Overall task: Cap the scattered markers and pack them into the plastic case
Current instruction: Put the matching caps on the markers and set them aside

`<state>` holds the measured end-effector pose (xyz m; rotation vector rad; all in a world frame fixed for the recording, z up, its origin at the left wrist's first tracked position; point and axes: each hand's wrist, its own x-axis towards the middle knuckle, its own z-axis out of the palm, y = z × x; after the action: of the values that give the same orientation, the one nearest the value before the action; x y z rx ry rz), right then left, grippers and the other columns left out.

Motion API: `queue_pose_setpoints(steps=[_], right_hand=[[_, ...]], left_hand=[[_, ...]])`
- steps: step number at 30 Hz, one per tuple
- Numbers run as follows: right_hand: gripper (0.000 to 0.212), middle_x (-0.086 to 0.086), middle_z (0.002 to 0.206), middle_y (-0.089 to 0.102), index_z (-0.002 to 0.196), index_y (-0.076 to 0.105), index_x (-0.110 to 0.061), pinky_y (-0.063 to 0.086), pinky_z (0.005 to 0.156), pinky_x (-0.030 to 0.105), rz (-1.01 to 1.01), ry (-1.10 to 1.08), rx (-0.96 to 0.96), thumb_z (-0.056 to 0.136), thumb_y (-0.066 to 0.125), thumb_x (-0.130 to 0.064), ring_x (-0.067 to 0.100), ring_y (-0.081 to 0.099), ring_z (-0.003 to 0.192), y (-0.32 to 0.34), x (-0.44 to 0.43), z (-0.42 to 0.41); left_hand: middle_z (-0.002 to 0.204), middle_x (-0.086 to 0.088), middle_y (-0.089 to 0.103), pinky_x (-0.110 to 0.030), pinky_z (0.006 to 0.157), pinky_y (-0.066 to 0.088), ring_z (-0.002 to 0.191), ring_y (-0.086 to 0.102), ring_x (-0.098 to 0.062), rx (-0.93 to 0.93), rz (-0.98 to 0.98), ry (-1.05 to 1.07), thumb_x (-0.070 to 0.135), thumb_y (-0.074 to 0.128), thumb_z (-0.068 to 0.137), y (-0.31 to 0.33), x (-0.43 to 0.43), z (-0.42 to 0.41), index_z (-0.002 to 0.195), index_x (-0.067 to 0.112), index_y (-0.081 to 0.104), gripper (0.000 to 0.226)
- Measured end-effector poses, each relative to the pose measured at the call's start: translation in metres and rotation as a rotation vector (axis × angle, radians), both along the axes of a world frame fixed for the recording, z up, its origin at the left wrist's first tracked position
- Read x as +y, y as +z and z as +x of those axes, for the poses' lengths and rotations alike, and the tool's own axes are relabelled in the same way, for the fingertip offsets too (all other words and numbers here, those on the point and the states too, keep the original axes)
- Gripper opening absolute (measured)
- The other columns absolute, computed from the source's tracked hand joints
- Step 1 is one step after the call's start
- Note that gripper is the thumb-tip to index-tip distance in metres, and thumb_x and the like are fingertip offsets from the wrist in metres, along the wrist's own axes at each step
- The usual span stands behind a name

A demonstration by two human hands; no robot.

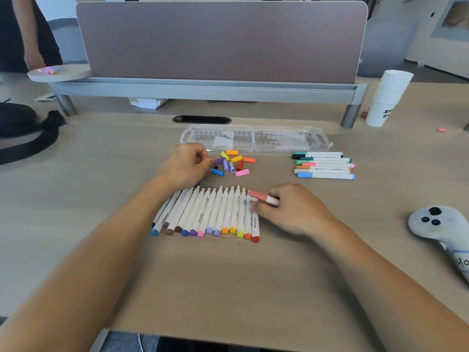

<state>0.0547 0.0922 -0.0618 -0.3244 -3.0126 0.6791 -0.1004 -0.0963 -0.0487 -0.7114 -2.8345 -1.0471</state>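
Worktop: pale wood, and it carries everything named below.
Marker row: uncapped white markers lie side by side at the middle of the worktop, tips pointing away and coloured ends toward the person.
Right hand: at the right end of the marker row, fingers curled round a coral-capped marker that lies slanted across the row's last markers.
Left hand: just beyond the left half of the marker row, fingers curled at the edge of the loose caps; I cannot tell whether it holds one.
Loose caps: a small heap in mixed colours, just beyond the marker row.
Plastic case: clear, open flat in two halves, beyond the caps as seen from the marker row.
Capped markers: a small stack lying sideways, beyond and to the right of the marker row.
Paper cups: a white stack, far right beyond the marker row.
Controller: white, well to the right of the marker row.
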Motion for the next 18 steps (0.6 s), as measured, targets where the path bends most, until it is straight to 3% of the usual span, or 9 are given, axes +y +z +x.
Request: queue_pose_setpoints(steps=[5, 9, 12, 16, 18], right_hand=[[0.03, -0.009, 0.08, 0.058, 0.07, 0.053, -0.03, 0.041, 0.057, 0.029, 0.067, 0.016, -0.006, 0.085, 0.059, -0.056, 0.011, 0.055, 0.075, -0.002, -0.001, -0.001], [0.021, -0.006, 0.085, 0.061, 0.076, 0.057, -0.028, 0.045, 0.061, 0.03, 0.079, -0.044, -0.023, 0.082, 0.061, -0.048, 0.019, 0.059, 0.081, -0.004, 0.008, -0.002], [0.019, -0.002, 0.083, 0.06, 0.076, 0.059, -0.025, 0.043, 0.057, 0.029, 0.055, -0.085, -0.019, 0.081, 0.064, -0.042, 0.021, 0.06, 0.077, -0.003, 0.011, -0.001], [0.022, 0.002, 0.078, 0.06, 0.071, 0.054, -0.023, 0.04, 0.054, 0.028, 0.027, -0.129, -0.025, 0.081, 0.065, -0.037, 0.024, 0.062, 0.072, -0.001, 0.013, -0.001], [0.025, 0.004, 0.076, 0.058, 0.069, 0.051, -0.021, 0.039, 0.053, 0.028, 0.004, -0.146, -0.024, 0.081, 0.066, -0.037, 0.024, 0.06, 0.069, 0.0, 0.013, -0.001]], left_hand=[[0.077, -0.003, 0.06, -0.03, 0.062, 0.042, 0.077, 0.056, -0.021, 0.057, -0.149, -0.069, 0.023, 0.061, 0.093, 0.005, 0.044, -0.016, 0.08, 0.008, 0.062, 0.02], [0.08, -0.007, 0.06, -0.029, 0.063, 0.04, 0.086, 0.057, -0.025, 0.115, -0.427, -0.063, 0.038, 0.061, 0.091, 0.007, 0.078, -0.023, 0.078, 0.01, 0.067, 0.031], [0.078, -0.007, 0.049, -0.029, 0.056, 0.037, 0.083, 0.055, -0.025, 0.117, -0.633, -0.015, 0.045, 0.065, 0.087, 0.006, 0.094, -0.027, 0.069, 0.011, 0.049, 0.041], [0.094, -0.011, 0.046, -0.031, 0.063, 0.041, 0.082, 0.051, -0.023, 0.07, -0.677, 0.005, 0.032, 0.064, 0.089, 0.006, 0.108, -0.026, 0.073, 0.012, 0.04, 0.036], [0.095, -0.011, 0.052, -0.03, 0.062, 0.043, 0.081, 0.054, -0.023, 0.055, -0.64, 0.008, 0.035, 0.067, 0.088, 0.006, 0.11, -0.026, 0.07, 0.012, 0.041, 0.039]])
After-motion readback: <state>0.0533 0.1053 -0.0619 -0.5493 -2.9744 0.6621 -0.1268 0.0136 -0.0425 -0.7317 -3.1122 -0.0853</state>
